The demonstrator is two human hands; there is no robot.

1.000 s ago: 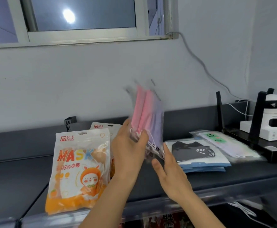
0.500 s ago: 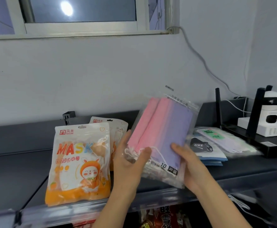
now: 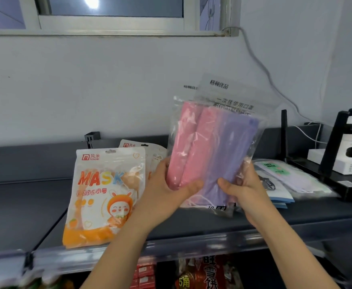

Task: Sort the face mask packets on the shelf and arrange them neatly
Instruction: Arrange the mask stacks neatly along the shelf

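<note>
Rear orange packet (image 3: 132,145) mostly behind front orange packet (image 3: 106,195); black-mask packet (image 3: 277,195) half behind right hand (image 3: 245,190).

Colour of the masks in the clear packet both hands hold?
Pink on the left, purple on the right, inside the clear packet. Head view only.

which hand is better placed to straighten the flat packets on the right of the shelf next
Right, probably. The right hand grips the pink and purple packets on the side nearest the flat pile; the left hand grips them beside the orange MASK packet and would have to cross over.
</note>
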